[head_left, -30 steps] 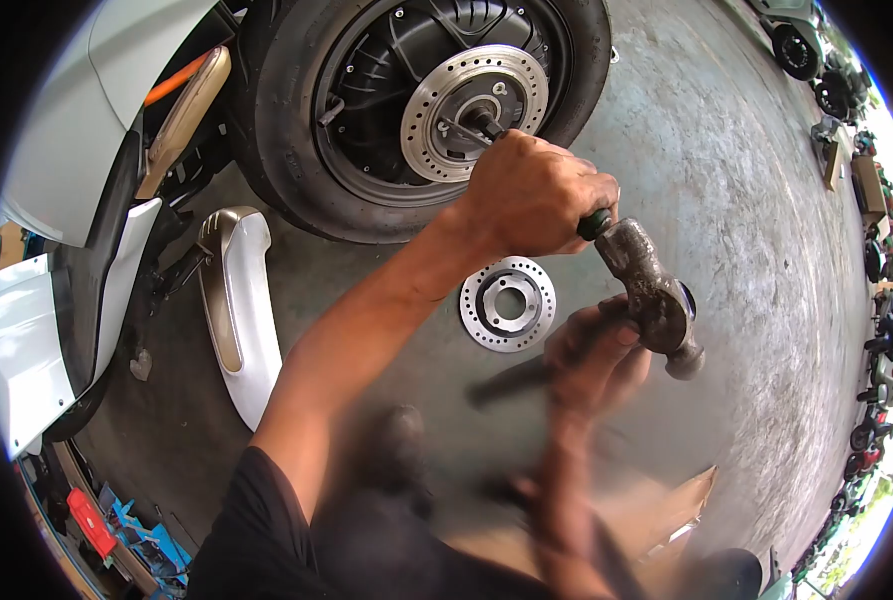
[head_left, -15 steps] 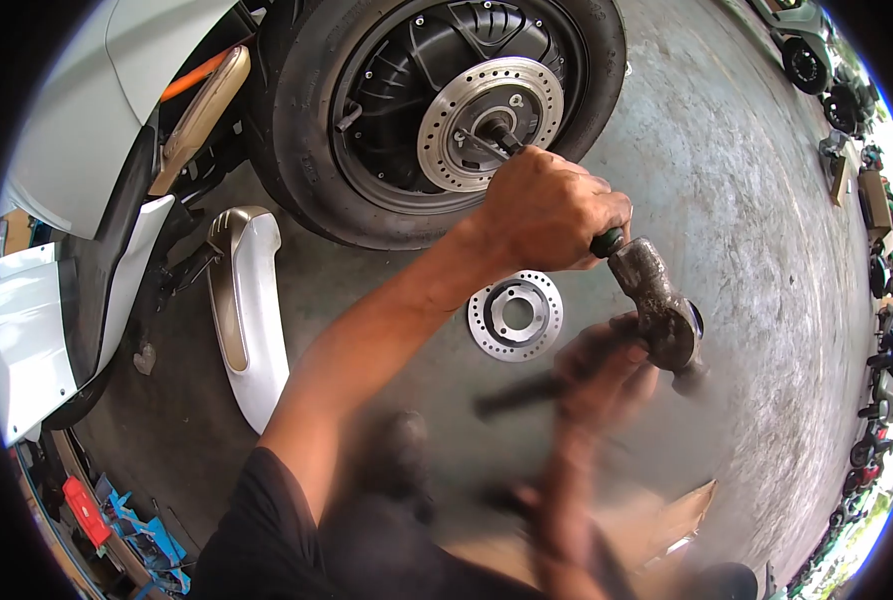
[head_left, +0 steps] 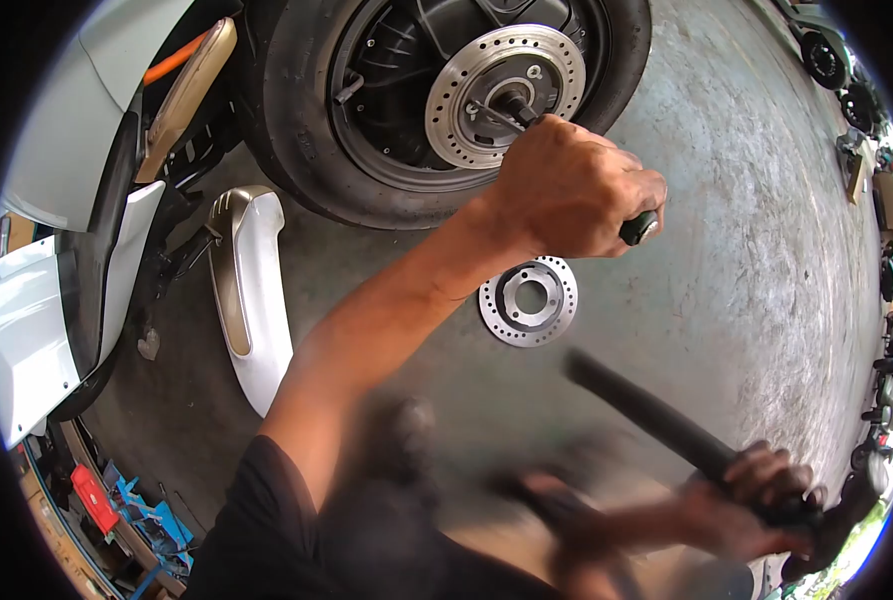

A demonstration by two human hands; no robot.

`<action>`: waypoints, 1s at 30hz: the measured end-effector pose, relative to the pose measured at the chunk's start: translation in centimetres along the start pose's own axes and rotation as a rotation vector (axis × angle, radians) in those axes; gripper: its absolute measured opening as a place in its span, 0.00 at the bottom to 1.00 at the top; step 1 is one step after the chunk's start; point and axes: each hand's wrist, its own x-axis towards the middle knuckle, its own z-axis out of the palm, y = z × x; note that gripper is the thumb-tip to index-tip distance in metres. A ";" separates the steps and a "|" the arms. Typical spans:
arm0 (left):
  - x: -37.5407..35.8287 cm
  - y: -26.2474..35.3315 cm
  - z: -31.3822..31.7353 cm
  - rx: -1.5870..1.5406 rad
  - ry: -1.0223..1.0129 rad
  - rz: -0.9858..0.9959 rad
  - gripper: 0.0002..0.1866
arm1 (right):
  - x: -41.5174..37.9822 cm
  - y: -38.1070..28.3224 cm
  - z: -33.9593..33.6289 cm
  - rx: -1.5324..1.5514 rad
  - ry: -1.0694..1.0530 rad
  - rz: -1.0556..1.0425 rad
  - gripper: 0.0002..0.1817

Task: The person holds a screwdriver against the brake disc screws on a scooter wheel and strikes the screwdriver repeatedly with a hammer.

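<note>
My left hand (head_left: 581, 195) is closed round a screwdriver (head_left: 639, 228), whose capped dark green butt sticks out from the fist. Its shaft side points at the hub of a perforated brake disc (head_left: 450, 92), which is mounted on a wheel (head_left: 286, 130); the fist hides part of the tool. At the lower right, my right hand (head_left: 766, 500) grips a hammer (head_left: 656, 420) with a long dark handle. The hammer's head is at the far right edge, blurred. A second, loose brake disc (head_left: 528, 334) lies on the floor below my left wrist.
A silver and gold fender-like part (head_left: 266, 300) lies on the floor at left. White scooter bodywork (head_left: 31, 340) stands beside it. A red item (head_left: 93, 498) and blue pieces (head_left: 151, 525) sit at the lower left. Parked scooters (head_left: 824, 60) line the right edge.
My right hand has swung the hammer away from the screwdriver's butt, down and to the right. My left hand still grips the screwdriver at the disc; the view has shifted slightly.
</note>
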 end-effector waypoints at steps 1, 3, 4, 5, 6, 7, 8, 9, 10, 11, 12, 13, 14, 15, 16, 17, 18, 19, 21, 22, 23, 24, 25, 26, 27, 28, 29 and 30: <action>0.0 -0.1 -0.2 0.001 -0.006 -0.003 0.09 | 0.4 -0.9 -1.1 0.070 -0.042 0.046 0.33; 0.2 0.0 -0.6 -0.044 -0.046 -0.029 0.09 | -1.2 1.2 -0.7 0.124 -0.227 -0.012 0.22; 0.6 -0.6 -0.7 -0.034 -0.042 -0.031 0.09 | -2.2 2.9 -0.5 0.133 -0.233 -0.011 0.22; 0.6 -0.7 -0.4 -0.006 -0.015 -0.029 0.08 | -4.0 3.9 -0.4 -0.109 -0.320 0.058 0.19; 0.7 -0.3 -0.1 0.006 0.010 -0.015 0.07 | -6.1 4.8 -0.2 -0.361 -0.392 0.123 0.17; 1.3 -0.1 -0.5 0.000 0.036 0.044 0.08 | -6.5 8.8 1.1 -0.535 -0.478 0.103 0.16; 2.0 0.2 -0.8 0.024 0.014 0.080 0.07 | -7.9 9.8 -0.3 -0.655 -0.507 0.139 0.15; 1.3 1.6 -0.6 0.002 -0.035 0.071 0.07 | -9.3 10.9 -1.7 -0.775 -0.543 0.171 0.16; 0.6 2.4 -0.2 -0.005 -0.035 0.054 0.07 | -10.0 11.0 -5.0 -0.940 -0.588 0.518 0.16; 0.6 2.6 0.2 -0.052 -0.034 0.033 0.07 | -9.9 11.3 -5.7 -1.075 -0.613 0.852 0.20; 0.9 2.3 0.2 -0.094 -0.036 0.025 0.07 | -10.1 12.0 -5.5 -1.057 -0.610 0.837 0.20; 0.9 2.0 0.2 -0.081 -0.034 0.039 0.07 | -10.4 12.7 -5.3 -1.009 -0.564 0.781 0.20; 0.8 2.0 0.0 -0.064 -0.059 0.015 0.07 | -10.5 12.6 -4.8 -0.988 -0.542 0.761 0.21; 0.6 2.1 0.0 -0.053 -0.090 -0.014 0.06 | -10.6 12.5 -4.3 -0.966 -0.521 0.741 0.21; 0.6 2.0 0.2 -0.070 -0.057 -0.014 0.07 | -10.4 12.0 -4.0 -0.924 -0.478 0.895 0.22; 0.5 1.9 0.3 -0.074 -0.059 -0.016 0.07 | -10.3 11.7 -3.7 -0.878 -0.432 1.042 0.22; 0.5 1.7 0.3 -0.056 -0.069 -0.026 0.07 | -10.4 11.5 -3.6 -0.879 -0.429 1.039 0.22; 0.6 1.5 0.4 -0.036 -0.076 -0.035 0.07 | -10.4 11.3 -3.7 -0.896 -0.427 1.041 0.22; 0.7 1.2 0.4 -0.024 -0.057 -0.033 0.07 | -10.3 11.0 -3.6 -0.912 -0.428 1.036 0.22; 0.6 1.1 0.4 -0.014 -0.046 -0.036 0.08 | -10.1 10.8 -3.5 -0.893 -0.417 1.056 0.23; 0.6 0.9 0.3 -0.012 -0.044 -0.036 0.08 | -10.1 10.6 -3.4 -0.874 -0.407 1.077 0.23; 0.7 0.7 0.2 -0.003 -0.063 -0.052 0.08 | -10.1 10.7 -3.6 -0.874 -0.409 1.076 0.23; 0.7 0.5 0.2 0.006 -0.082 -0.067 0.08 | -10.2 10.9 -3.8 -0.882 -0.411 1.046 0.23; 0.7 0.4 0.1 0.006 -0.083 -0.068 0.08 | -10.3 11.0 -4.0 -0.890 -0.412 1.014 0.24; 0.7 0.3 0.1 0.022 -0.095 -0.073 0.08 | -10.2 10.9 -3.9 -0.888 -0.411 1.013 0.24; 0.8 0.2 0.1 0.037 -0.105 -0.079 0.08 | -10.2 10.7 -3.8 -0.881 -0.408 1.009 0.23; 0.8 0.2 0.2 0.037 -0.103 -0.076 0.08 | -10.0 10.5 -3.7 -0.875 -0.404 1.003 0.23; 0.8 0.1 0.2 0.035 -0.100 -0.081 0.08 | -9.9 10.4 -3.6 -0.876 -0.403 1.001 0.23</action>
